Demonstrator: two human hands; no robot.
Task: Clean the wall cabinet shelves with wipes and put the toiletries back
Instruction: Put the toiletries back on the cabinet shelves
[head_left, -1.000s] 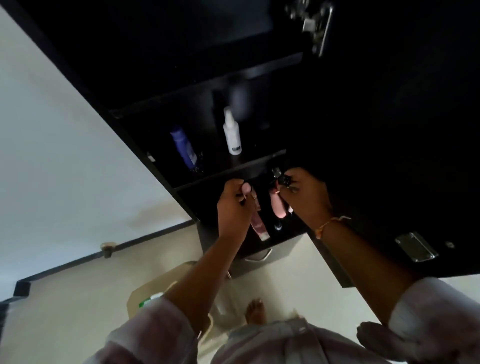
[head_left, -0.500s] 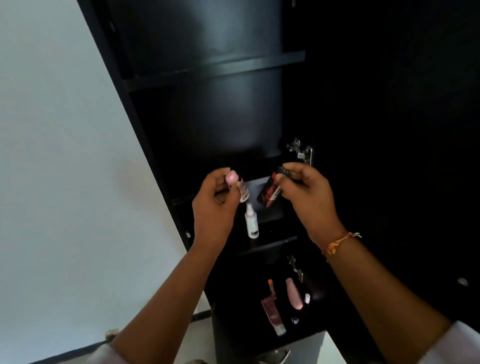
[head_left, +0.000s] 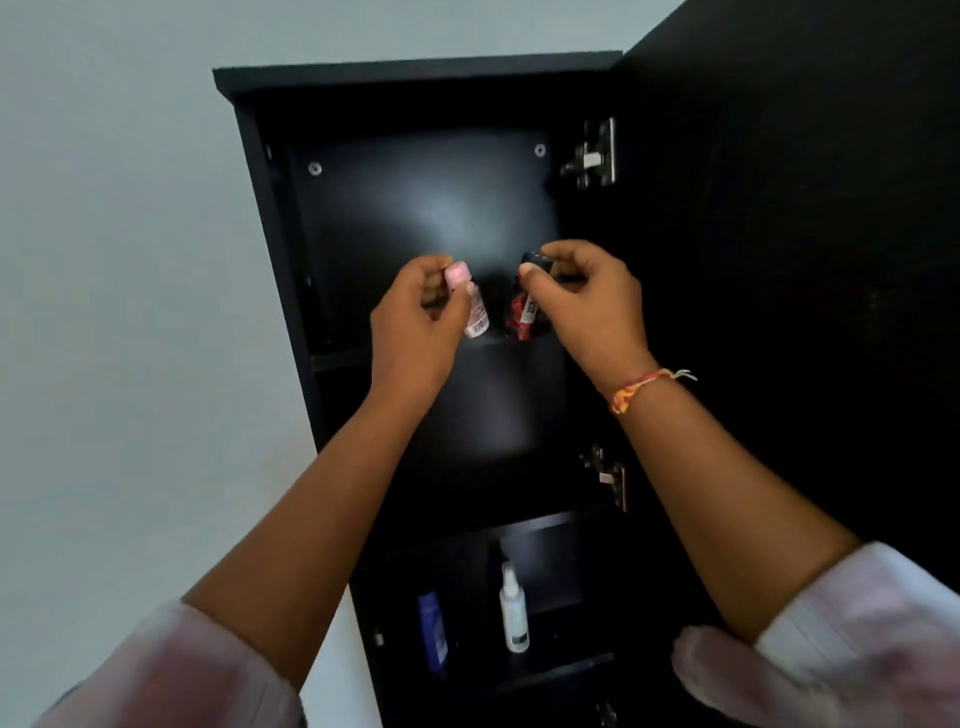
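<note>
The black wall cabinet (head_left: 270, 218) stands with its door swung out to the right. My left hand (head_left: 415, 332) pinches a small clear bottle with a pink cap (head_left: 475, 306), raised at the top shelf (head_left: 343, 358). Beside it, my right hand (head_left: 587, 306) grips a small red and black bottle (head_left: 522, 317) by its dark cap, its base just above the top shelf's front edge. Both bottles hang upright and a little apart. Further down, a blue tube (head_left: 432, 631) and a white spray bottle (head_left: 513, 610) stand on a lower shelf.
The open cabinet door (head_left: 805, 260) fills the right side, with metal hinges (head_left: 595, 156) on its inner edge. A pale wall (head_left: 114, 312) lies left of the cabinet. The shelf between the top one and the bottles' shelf holds nothing visible.
Both hands have risen from the bottom shelf to the top shelf, each carrying its small bottle. My view has tilted upward with them, from the floor to the cabinet's top.
</note>
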